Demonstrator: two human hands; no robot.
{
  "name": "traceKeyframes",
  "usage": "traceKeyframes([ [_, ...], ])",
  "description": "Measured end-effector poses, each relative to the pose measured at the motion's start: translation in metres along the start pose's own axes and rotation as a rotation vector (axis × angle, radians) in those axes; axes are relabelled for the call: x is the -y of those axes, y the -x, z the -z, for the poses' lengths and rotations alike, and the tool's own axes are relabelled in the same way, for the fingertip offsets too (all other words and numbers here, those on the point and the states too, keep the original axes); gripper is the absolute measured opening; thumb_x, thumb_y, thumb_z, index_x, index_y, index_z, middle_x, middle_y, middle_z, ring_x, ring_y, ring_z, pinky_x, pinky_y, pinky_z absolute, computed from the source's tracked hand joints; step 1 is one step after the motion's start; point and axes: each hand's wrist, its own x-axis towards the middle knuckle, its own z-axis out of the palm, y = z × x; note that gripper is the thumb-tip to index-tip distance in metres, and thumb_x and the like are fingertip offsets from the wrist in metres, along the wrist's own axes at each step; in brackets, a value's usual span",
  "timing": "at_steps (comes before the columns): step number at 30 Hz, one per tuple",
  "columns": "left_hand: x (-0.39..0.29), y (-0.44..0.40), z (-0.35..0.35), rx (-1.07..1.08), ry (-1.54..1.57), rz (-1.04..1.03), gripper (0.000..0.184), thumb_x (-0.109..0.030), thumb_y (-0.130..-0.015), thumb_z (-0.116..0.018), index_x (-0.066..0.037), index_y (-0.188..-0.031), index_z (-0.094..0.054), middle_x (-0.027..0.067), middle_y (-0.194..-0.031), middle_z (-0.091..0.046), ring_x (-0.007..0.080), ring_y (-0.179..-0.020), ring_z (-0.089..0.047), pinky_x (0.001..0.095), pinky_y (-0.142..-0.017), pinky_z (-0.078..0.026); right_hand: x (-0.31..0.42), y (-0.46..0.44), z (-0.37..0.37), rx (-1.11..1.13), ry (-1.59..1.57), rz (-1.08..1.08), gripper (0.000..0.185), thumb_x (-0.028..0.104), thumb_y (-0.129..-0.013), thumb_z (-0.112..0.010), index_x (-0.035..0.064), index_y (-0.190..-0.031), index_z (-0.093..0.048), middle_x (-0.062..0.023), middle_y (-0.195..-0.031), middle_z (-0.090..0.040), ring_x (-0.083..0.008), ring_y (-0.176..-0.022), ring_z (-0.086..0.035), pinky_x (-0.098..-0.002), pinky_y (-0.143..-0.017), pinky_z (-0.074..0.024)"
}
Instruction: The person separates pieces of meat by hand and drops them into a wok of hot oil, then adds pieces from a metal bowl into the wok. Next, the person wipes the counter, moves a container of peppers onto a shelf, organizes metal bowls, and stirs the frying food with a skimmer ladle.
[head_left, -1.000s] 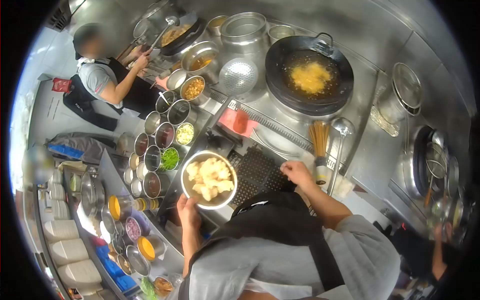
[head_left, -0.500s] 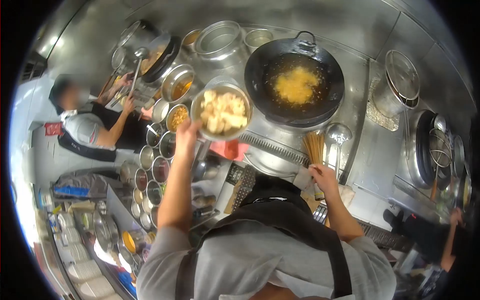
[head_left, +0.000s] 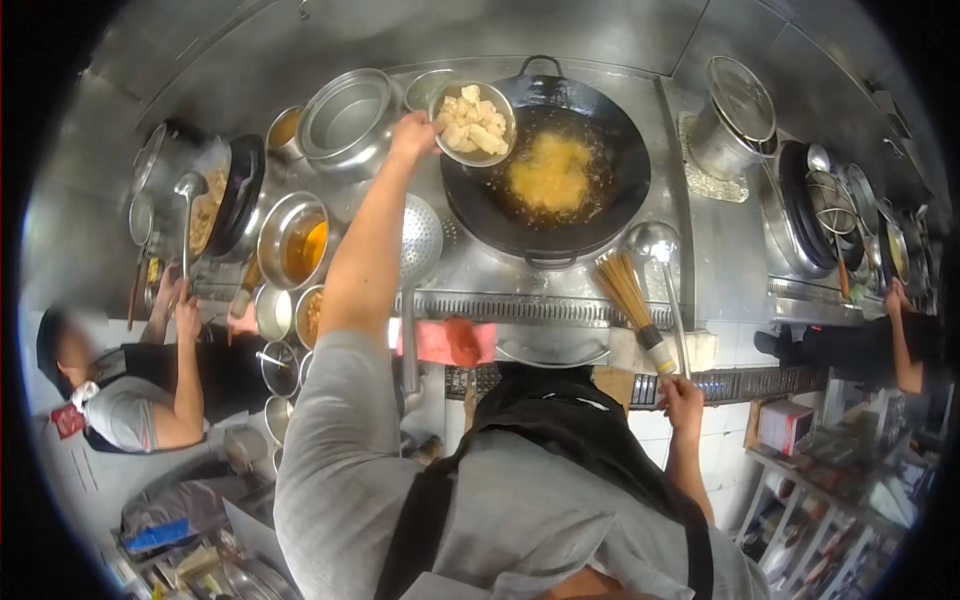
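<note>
My left hand (head_left: pixel 415 135) grips the rim of a metal bowl (head_left: pixel 473 123) filled with pale, lumpy pieces of food. The bowl is over the left edge of a large black wok (head_left: pixel 620 150), where yellow food (head_left: pixel 552 172) bubbles in dark oil. My right hand (head_left: pixel 682 400) is low at the counter's front edge, fingers bent, by the handle ends of a bamboo brush (head_left: pixel 625 290) and a ladle (head_left: pixel 657 243). Whether it holds either handle is too small to tell.
A perforated skimmer (head_left: pixel 420 240) lies left of the wok, near a pot of orange liquid (head_left: pixel 293 240) and a large metal pot (head_left: pixel 347 113). A strainer (head_left: pixel 741 98) rests on a pot at the right. Co-workers stand at far left and far right.
My left hand has carried the bowl up and right to the wok's edge. My right hand has moved from near my body to the brush and ladle handle ends. The view has shifted.
</note>
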Motion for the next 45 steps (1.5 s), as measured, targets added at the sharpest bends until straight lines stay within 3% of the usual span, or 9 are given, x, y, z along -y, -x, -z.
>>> traceKeyframes([
  [6,-0.011,-0.039,-0.032,0.089,-0.569,-0.166,0.033,-0.022,-0.077,-0.053,-0.001,-0.1,-0.064,0.0237,-0.093,-0.065,0.0351,-0.082,-0.066,0.0406,-0.085,-0.05,0.001,0.032,-0.012,-0.071,-0.096,-0.004,0.019,0.014,-0.086,-0.062,-0.005,-0.083,-0.062,-0.0104,-0.079,-0.062,-0.0126,-0.045,-0.057,-0.0222,-0.035,-0.0379],
  [14,-0.041,-0.052,-0.08,-0.044,-0.871,-0.374,0.024,-0.014,-0.077,-0.055,0.0,-0.093,-0.066,0.0234,-0.102,-0.063,0.037,-0.098,-0.062,0.0432,-0.085,-0.05,-0.017,0.069,-0.016,-0.174,-0.064,-0.068,0.022,0.018,-0.086,-0.061,-0.0022,-0.094,-0.064,-0.0072,-0.07,-0.063,-0.0129,-0.049,-0.058,-0.0248,-0.041,-0.0412],
  [24,-0.086,-0.027,-0.05,-0.38,-1.007,-0.63,0.023,-0.013,-0.083,-0.045,0.001,-0.093,-0.06,0.0252,-0.094,-0.062,0.037,-0.081,-0.066,0.0427,-0.075,-0.054,-0.086,0.104,-0.017,-0.115,-0.108,-0.146,0.02,0.018,-0.087,-0.061,-0.0006,-0.092,-0.064,-0.0073,-0.07,-0.063,-0.012,-0.048,-0.057,-0.0233,-0.037,-0.0384],
  [29,-0.067,0.041,0.014,-0.591,-0.741,-0.545,0.021,-0.018,-0.081,-0.053,0.001,-0.084,-0.061,0.0239,-0.085,-0.065,0.0362,-0.078,-0.066,0.045,-0.071,-0.054,-0.063,0.078,0.014,-0.127,-0.108,0.029,0.017,0.012,-0.086,-0.06,-0.0026,-0.093,-0.065,-0.0097,-0.07,-0.064,-0.0127,-0.052,-0.059,-0.0255,-0.048,-0.0466],
  [33,0.008,0.117,0.052,-0.355,0.069,0.035,0.031,-0.025,-0.08,-0.059,0.005,-0.089,-0.063,0.0236,-0.081,-0.066,0.0336,-0.067,-0.066,0.0411,-0.067,-0.053,-0.047,0.045,0.022,-0.028,-0.168,0.183,0.02,0.012,-0.086,-0.062,-0.0046,-0.098,-0.064,-0.0051,-0.069,-0.062,-0.0087,-0.053,-0.055,-0.0238,-0.049,-0.0469],
  [35,0.072,0.129,0.077,-0.38,0.142,0.21,0.031,-0.019,-0.079,-0.062,0.007,-0.095,-0.063,0.0198,-0.077,-0.066,0.0281,-0.063,-0.067,0.0371,-0.059,-0.054,-0.052,0.027,0.015,0.067,-0.17,0.235,0.022,0.014,-0.086,-0.063,-0.0044,-0.098,-0.064,-0.0051,-0.069,-0.062,-0.0083,-0.051,-0.054,-0.0223,-0.047,-0.0438],
  [37,0.146,0.125,0.113,-0.308,0.014,0.243,0.02,-0.008,-0.082,-0.06,0.007,-0.096,-0.058,0.0127,-0.079,-0.06,0.0223,-0.063,-0.062,0.0305,-0.049,-0.055,-0.047,0.021,0.008,0.137,-0.07,0.235,0.021,0.014,-0.086,-0.063,-0.004,-0.097,-0.065,-0.0055,-0.068,-0.062,-0.0086,-0.05,-0.054,-0.022,-0.047,-0.0437],
  [43,0.149,0.11,0.169,-0.511,0.159,0.387,0.019,-0.011,-0.084,-0.057,0.005,-0.093,-0.06,0.015,-0.08,-0.063,0.0247,-0.062,-0.064,0.034,-0.052,-0.056,-0.017,0.023,-0.014,0.134,0.162,0.314,0.022,0.02,-0.084,-0.063,0.0,-0.092,-0.067,-0.0083,-0.064,-0.064,-0.0121,-0.052,-0.059,-0.0247,-0.05,-0.0445],
  [45,0.166,0.062,0.19,-0.483,-0.351,0.195,0.032,-0.024,-0.082,-0.056,0.005,-0.096,-0.062,0.0236,-0.092,-0.065,0.0372,-0.089,-0.064,0.043,-0.076,-0.053,0.009,0.024,-0.023,0.089,0.416,0.311,0.024,0.022,-0.083,-0.062,0.0003,-0.091,-0.068,-0.0098,-0.062,-0.064,-0.0129,-0.051,-0.06,-0.0263,-0.05,-0.0456],
])
